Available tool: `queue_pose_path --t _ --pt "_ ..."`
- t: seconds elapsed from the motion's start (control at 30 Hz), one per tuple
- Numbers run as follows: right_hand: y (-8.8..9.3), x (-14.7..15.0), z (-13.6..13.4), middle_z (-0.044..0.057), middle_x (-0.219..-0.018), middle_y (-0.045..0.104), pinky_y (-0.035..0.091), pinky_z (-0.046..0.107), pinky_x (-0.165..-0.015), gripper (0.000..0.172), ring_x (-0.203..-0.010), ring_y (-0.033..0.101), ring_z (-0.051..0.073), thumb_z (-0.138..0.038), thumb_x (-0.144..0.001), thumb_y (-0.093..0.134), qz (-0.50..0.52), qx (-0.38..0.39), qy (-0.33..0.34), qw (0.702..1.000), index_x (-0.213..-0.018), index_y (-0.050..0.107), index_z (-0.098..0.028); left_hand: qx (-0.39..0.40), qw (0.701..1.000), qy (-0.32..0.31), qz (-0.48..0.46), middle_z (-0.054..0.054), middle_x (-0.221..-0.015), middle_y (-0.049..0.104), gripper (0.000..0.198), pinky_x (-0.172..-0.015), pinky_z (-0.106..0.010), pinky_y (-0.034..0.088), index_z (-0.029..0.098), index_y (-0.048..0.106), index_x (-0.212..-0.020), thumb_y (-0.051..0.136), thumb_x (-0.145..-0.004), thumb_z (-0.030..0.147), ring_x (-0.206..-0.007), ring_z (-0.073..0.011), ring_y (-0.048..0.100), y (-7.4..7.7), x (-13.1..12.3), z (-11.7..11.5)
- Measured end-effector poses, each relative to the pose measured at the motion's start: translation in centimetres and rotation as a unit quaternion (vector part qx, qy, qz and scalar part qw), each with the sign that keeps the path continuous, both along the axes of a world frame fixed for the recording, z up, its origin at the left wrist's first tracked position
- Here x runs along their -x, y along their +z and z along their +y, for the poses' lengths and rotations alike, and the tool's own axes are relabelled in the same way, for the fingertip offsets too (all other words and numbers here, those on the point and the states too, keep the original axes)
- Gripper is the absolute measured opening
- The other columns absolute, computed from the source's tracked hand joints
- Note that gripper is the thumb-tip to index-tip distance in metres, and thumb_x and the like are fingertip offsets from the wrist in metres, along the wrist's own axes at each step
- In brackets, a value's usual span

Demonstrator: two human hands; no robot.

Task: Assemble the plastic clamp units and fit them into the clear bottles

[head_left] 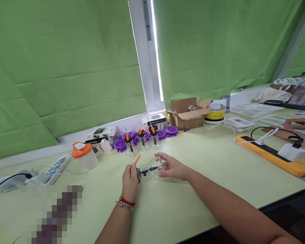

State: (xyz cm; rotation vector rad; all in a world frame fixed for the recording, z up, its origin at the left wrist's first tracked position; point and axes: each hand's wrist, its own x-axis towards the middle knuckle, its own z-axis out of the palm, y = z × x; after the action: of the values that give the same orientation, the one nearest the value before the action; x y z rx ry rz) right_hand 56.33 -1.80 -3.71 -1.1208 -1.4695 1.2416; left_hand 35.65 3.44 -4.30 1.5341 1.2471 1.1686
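Observation:
A clear bottle (154,166) with a black inner tube lies sideways in the air above the table, between my two hands. Its dark top, with an orange lever and a thin white stick, is gripped by my left hand (130,179), which wears a red cord and a metal bangle. Around the rounded bottom end curl the fingers of my right hand (173,166). Just behind stand three similar clear bottles, a left one (130,145), a middle one (143,142) and a right one (154,139), each with a black and orange top.
Purple plastic parts (120,145), small boxes (101,142) and an open carton (189,117) line the window sill side. An orange-lidded shaker cup (85,156) stands left. Right are an orange power strip (274,156) with cables and another person's hands (292,134).

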Motion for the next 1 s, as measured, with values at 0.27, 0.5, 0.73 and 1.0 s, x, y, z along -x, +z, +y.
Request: queue_pose_path --t 0.27,0.5,0.73,1.0 --pt "-0.54 -0.24 0.66 0.011 -0.102 0.056 0.050 0.029 -0.051 0.067 -0.072 0.060 0.017 -0.072 -0.078 0.042 0.088 0.120 0.005 0.989 -0.123 0.044 -0.023 -0.016 1.000 -0.002 -0.015 0.006 -0.054 0.040 0.035 -0.041 -0.019 0.038 0.021 0.041 -0.063 0.045 -0.083 0.049 -0.046 -0.0087 0.043 0.22 0.06 -0.09" --pt "-0.60 -0.40 0.55 0.009 -0.128 0.042 0.051 0.035 -0.081 0.073 -0.104 0.053 0.020 -0.053 -0.070 0.070 0.098 -0.005 0.015 0.995 -0.131 0.039 -0.030 0.036 0.998 -0.009 -0.053 0.006 -0.058 0.039 0.035 -0.038 -0.019 0.039 0.022 0.040 -0.065 0.044 -0.082 0.052 -0.047 -0.0088 0.043 0.57 0.07 -0.23" --pt "-0.22 -0.38 0.31 0.009 -0.127 0.045 0.049 0.036 -0.083 0.078 -0.103 0.053 0.021 -0.044 -0.059 0.080 -0.001 -0.066 0.015 0.998 -0.127 0.044 -0.028 0.052 0.996 -0.011 -0.070 0.006 -0.057 0.040 0.036 -0.039 -0.017 0.038 0.021 0.040 -0.064 0.047 -0.079 0.053 -0.047 -0.0080 0.042 0.72 0.14 -0.27" --pt "-0.21 0.35 0.05 0.010 -0.113 0.049 0.053 0.031 -0.058 0.067 -0.079 0.061 0.017 -0.057 -0.076 0.058 0.040 0.070 0.014 0.997 -0.130 0.036 -0.025 0.057 0.997 -0.010 -0.060 0.007 -0.055 0.037 0.038 -0.038 -0.019 0.038 0.022 0.039 -0.064 0.048 -0.078 0.055 -0.046 -0.0089 0.041 0.72 0.11 -0.26"
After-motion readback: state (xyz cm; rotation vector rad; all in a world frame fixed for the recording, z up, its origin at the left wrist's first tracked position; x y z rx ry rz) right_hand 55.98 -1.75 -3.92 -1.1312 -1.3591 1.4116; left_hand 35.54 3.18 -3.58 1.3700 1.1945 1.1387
